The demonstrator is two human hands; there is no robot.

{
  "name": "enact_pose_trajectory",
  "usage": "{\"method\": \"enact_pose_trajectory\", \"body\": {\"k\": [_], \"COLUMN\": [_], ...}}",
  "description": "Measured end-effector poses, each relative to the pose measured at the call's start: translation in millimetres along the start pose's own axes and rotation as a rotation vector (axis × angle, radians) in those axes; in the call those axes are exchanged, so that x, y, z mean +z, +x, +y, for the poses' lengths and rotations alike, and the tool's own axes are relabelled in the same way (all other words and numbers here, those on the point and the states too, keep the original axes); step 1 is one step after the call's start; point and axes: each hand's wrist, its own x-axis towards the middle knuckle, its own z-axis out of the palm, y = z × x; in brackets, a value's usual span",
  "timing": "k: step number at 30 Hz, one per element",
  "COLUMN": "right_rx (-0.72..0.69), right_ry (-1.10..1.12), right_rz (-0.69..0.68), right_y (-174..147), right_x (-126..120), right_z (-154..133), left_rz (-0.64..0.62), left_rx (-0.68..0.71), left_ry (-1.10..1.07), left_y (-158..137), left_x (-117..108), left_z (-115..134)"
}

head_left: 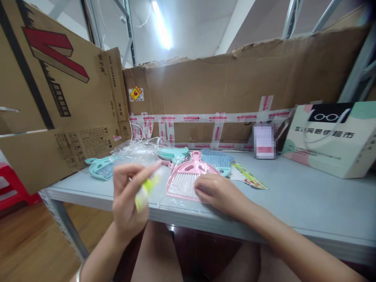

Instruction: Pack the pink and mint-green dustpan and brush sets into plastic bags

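A pink dustpan (179,168) with a white-bristled brush nested in it lies on the table in a clear plastic bag, its handle pointing away from me. My right hand (216,192) rests on its right side, fingers curled down against the bristles and plastic. Raised to the left of it, my left hand (129,199) is closed around a yellow-green printed card (143,194), which motion smears. Behind the pink set lie blue-bristled brushes (216,158) and a green dustpan (173,152). Another yellow-green card (249,175) lies flat to the right.
A green dustpan with blue bristles (102,168) lies at the left, near crumpled clear plastic (135,147). Cardboard walls (205,86) close off the back and left. On the right stand a blurred-out upright object (264,141) and a paper gift bag (326,141). A red stool (14,188) is below left.
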Motion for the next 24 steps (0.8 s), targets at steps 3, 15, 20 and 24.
{"method": "enact_pose_trajectory", "body": {"k": [3,15,20,24], "right_rx": [0.099,0.225,0.187,0.207], "right_ry": [0.170,0.400,0.416,0.425], "right_rz": [-0.023,0.011,0.024,-0.003], "right_y": [6.1,11.2,13.8,13.6], "right_x": [-2.7,-7.7,-5.8,-8.7], "right_z": [-1.2,-2.9,-2.2,-2.1], "left_rz": [-0.062,-0.485,-0.479,-0.278], "left_rx": [0.358,0.409,0.356,0.445], "left_ry": [-0.037,0.003,-0.035,0.035], "left_y": [-14.4,-38.1,-39.8,-29.6], "left_x": [13.3,46.7,46.8,43.5], "left_z": [14.6,19.9,33.5,30.6]}}
